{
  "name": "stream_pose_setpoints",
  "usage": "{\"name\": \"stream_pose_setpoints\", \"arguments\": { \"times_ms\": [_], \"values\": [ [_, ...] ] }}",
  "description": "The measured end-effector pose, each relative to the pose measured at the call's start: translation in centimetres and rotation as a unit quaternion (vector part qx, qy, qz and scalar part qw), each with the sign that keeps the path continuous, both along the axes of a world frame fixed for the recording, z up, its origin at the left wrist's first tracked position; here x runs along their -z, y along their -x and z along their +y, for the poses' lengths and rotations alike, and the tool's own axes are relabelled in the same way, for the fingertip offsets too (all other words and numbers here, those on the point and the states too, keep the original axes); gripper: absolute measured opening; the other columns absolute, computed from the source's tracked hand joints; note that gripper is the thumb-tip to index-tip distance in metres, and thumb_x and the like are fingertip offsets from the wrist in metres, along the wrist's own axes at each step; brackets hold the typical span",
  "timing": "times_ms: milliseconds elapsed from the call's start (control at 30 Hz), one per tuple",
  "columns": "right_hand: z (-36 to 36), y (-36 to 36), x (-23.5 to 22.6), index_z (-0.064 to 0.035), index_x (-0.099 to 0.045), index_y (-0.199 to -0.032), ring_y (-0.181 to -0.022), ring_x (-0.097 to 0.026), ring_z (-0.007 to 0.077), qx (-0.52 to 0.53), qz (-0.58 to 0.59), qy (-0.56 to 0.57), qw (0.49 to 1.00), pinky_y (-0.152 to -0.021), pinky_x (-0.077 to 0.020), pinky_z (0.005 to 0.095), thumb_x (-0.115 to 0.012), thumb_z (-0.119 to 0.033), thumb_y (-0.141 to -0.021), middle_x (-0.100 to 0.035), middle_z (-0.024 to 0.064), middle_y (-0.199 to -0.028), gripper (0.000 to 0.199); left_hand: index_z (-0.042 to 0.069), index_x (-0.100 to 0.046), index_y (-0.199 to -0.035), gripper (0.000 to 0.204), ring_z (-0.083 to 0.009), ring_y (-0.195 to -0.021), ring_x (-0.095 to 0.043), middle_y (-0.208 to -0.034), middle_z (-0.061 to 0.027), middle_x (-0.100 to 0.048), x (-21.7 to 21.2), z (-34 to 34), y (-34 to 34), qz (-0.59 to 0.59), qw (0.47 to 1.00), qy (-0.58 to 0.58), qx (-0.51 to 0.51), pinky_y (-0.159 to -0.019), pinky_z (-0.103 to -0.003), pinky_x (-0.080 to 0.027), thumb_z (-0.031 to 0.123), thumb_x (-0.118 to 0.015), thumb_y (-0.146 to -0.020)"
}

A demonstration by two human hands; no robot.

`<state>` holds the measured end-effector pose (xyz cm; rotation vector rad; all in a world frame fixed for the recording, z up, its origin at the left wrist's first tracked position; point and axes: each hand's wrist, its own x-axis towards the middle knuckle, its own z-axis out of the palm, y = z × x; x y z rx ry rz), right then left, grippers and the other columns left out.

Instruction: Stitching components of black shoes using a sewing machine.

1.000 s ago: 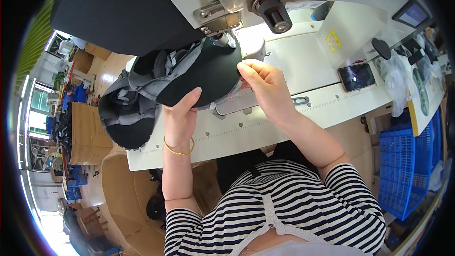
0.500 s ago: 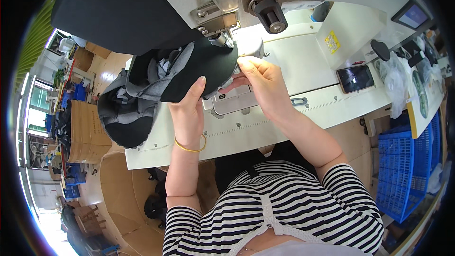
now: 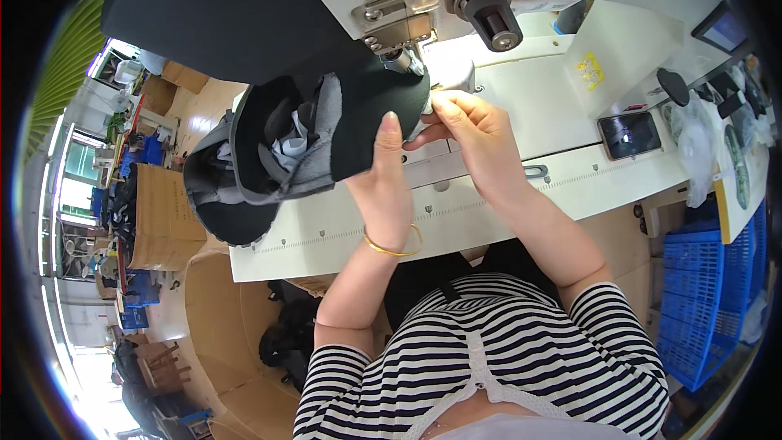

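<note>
A black and grey cap (image 3: 366,110) lies with its brim under the head of a sewing machine (image 3: 395,37). My left hand (image 3: 385,195) grips the brim's near edge, thumb on top and the other fingers hidden beneath. At the curved right edge of the brim, my right hand (image 3: 481,143) pinches the edge between thumb and fingers, close to the machine's presser area. A second black and grey cap (image 3: 232,195) hangs at the left over the table's end. Pale crumpled material (image 3: 292,143) shows inside the nearer cap.
The white machine table (image 3: 342,232) has a ruler scale along its front. A phone (image 3: 630,133) lies on its right part. Below left stands an open cardboard box (image 3: 216,318) holding dark items. Blue plastic baskets (image 3: 692,301) stand at the right.
My left hand has slid rightward along the brim, nearer my right hand. The cap has turned a little, opening its inside more to view. The whole view has shifted slightly.
</note>
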<state>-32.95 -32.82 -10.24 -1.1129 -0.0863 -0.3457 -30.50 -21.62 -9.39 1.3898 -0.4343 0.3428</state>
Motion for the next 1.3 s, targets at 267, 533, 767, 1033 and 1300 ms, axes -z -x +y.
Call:
{"name": "stream_pose_setpoints", "arguments": {
  "times_ms": [267,533,767,1033,1300],
  "values": [
    [-0.1,0.1,0.6,0.0060,-0.059,-0.097,-0.074,-0.063,0.0135,0.021,-0.037,0.002,0.999,-0.065,-0.0468,0.0207,-0.049,-0.014,-0.095,-0.062,0.0046,-0.085,0.023,-0.005,-0.056,-0.102,0.023,-0.0115,-0.085,-0.054,-0.097,-0.0053,-0.059,1.0,-1.9,1.1,0.065,0.997,0.046,0.021,-0.076,-0.026,-0.046,0.016,-0.052,-0.094],
    [-0.7,0.9,0.3,0.0062,-0.061,-0.099,-0.075,-0.063,0.0125,0.051,0.006,0.022,0.998,-0.068,-0.0490,0.0235,-0.046,-0.017,-0.096,-0.064,0.0087,-0.089,0.028,-0.007,-0.046,-0.120,0.043,-0.0259,-0.101,-0.056,-0.107,-0.0169,-0.058,-0.8,-0.5,5.8,-0.019,0.966,-0.248,0.069,-0.093,-0.032,-0.040,0.012,-0.061,-0.085],
    [1.2,2.1,-0.1,0.0061,-0.059,-0.094,-0.071,-0.064,0.0140,-0.069,0.129,0.145,0.978,-0.065,-0.0483,0.0229,-0.045,-0.023,-0.097,-0.063,0.0082,-0.087,0.032,-0.009,-0.053,-0.112,0.035,-0.0227,-0.099,-0.059,-0.104,-0.0177,-0.060,-6.6,14.4,-4.0,-0.060,0.998,-0.012,-0.015,-0.089,-0.033,-0.044,0.019,-0.045,-0.093],
    [2.8,2.6,-0.7,0.0020,-0.055,-0.106,-0.081,-0.056,0.0062,-0.079,0.049,0.008,0.996,-0.073,-0.0485,0.0225,-0.045,-0.019,-0.096,-0.060,0.0020,-0.092,0.026,0.001,-0.062,-0.107,0.025,-0.0096,-0.087,-0.061,-0.099,-0.0041,-0.065,-2.9,15.4,-16.2,0.209,0.951,-0.117,0.198,-0.079,-0.022,-0.047,0.019,-0.055,-0.091],
    [1.8,1.9,0.9,0.0005,-0.056,-0.095,-0.078,-0.054,0.0047,-0.071,0.087,0.007,0.994,-0.072,-0.0473,0.0223,-0.045,-0.019,-0.096,-0.057,-0.0006,-0.087,0.022,-0.002,-0.066,-0.097,0.019,-0.0060,-0.077,-0.058,-0.086,-0.0015,-0.066,-5.6,15.9,-13.6,0.105,0.975,-0.171,0.099,-0.072,-0.019,-0.044,0.014,-0.059,-0.088]
  ]
}}
